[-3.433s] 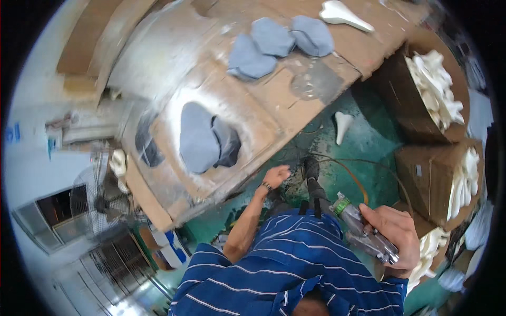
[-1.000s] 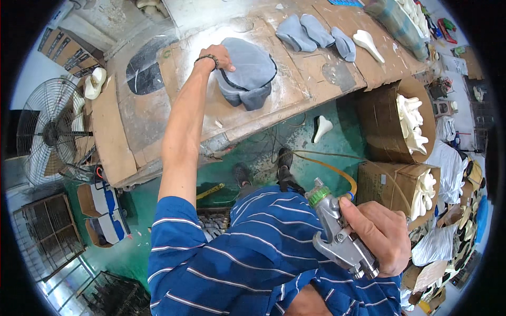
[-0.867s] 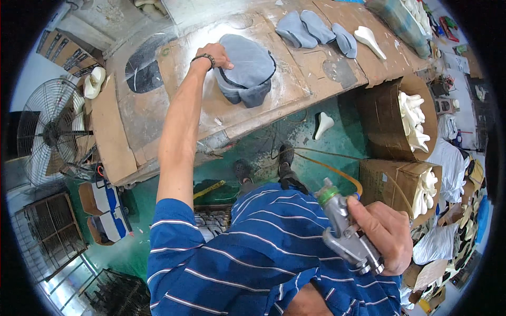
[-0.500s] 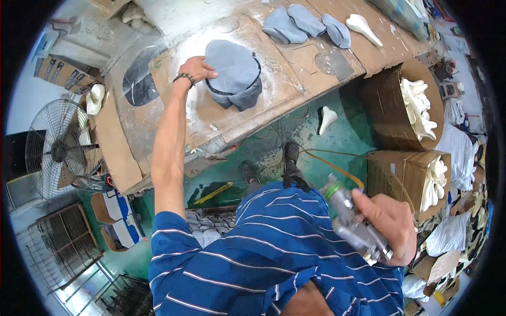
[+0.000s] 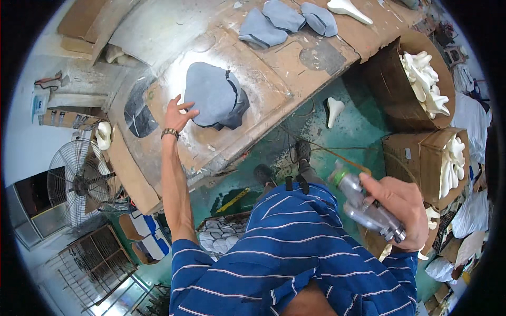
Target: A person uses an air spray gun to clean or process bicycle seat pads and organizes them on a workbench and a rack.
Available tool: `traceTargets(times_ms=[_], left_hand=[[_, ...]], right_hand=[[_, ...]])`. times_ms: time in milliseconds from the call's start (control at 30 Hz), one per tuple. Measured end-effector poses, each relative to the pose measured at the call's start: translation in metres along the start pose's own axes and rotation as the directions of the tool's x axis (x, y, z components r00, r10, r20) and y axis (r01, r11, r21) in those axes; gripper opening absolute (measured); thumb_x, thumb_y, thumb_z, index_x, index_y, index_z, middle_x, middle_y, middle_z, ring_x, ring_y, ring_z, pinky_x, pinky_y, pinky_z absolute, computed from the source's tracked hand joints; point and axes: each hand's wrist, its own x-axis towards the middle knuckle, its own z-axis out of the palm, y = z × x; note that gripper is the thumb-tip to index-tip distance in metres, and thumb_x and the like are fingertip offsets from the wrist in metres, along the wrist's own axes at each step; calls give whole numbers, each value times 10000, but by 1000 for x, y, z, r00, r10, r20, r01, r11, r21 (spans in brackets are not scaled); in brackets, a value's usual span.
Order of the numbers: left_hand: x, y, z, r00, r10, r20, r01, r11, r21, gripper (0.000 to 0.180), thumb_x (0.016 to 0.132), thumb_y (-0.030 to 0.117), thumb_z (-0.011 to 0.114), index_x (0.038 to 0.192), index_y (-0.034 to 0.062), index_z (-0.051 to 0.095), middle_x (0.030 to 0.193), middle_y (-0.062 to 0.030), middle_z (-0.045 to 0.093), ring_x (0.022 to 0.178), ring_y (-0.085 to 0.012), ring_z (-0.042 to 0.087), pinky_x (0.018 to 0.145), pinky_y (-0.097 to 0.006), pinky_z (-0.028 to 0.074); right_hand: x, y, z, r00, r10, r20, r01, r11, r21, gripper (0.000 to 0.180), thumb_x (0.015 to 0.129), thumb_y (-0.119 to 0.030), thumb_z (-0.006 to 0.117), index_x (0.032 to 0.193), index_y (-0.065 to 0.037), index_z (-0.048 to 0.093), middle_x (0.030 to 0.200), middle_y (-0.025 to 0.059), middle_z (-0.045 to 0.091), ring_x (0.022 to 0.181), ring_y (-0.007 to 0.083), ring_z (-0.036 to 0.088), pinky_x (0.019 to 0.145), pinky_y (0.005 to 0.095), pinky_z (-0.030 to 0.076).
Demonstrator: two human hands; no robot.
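A grey fabric saddle cover (image 5: 213, 95) with a black edge strip lies on the cardboard-covered workbench (image 5: 266, 124), on top of what look like more layers of grey cloth. My left hand (image 5: 180, 113) is at the cover's left edge, fingers apart, the thumb and a fingertip beside or lightly touching it. Low at the right, away from the bench, my right hand (image 5: 403, 210) grips a metal spray gun (image 5: 363, 203) with a green ring near its front end. The palm hides part of its handle.
More grey covers (image 5: 263, 29) and a cream saddle-shaped foam pad (image 5: 350, 9) lie along the far bench. Two cardboard boxes (image 5: 382, 97) of foam pads stand at the right. One pad (image 5: 334, 111) is on the green floor, near a hose (image 5: 337, 154). A fan (image 5: 79, 184) stands left.
My left hand has loosened, its fingers now spread at the cover's edge. The cover looks slightly turned. The whole view has shifted; the spray gun stays in my right hand.
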Motion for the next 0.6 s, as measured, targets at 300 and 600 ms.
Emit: traceTargets(times_ms=[300,600], left_hand=[[-17,10,4,921,-261,-289,13,762,-647,399,958,103,679,1356,71,689,1621,-135,431,1432,-254,476,1167,-383,384],[-187,6,58,785,-561,-261,76,506,-859,389,958,79,704,1338,0,678,1428,-135,633,1360,-238,553,1162,-366,395]], right_hand=[[62,23,-19,996,-90,4,89,994,59,779,691,-116,759,1415,94,561,907,210,687,775,372,683,704,414,534],[94,2,-14,956,-263,128,257,965,59,707,709,-54,773,1369,122,591,847,178,708,693,309,686,618,368,523]])
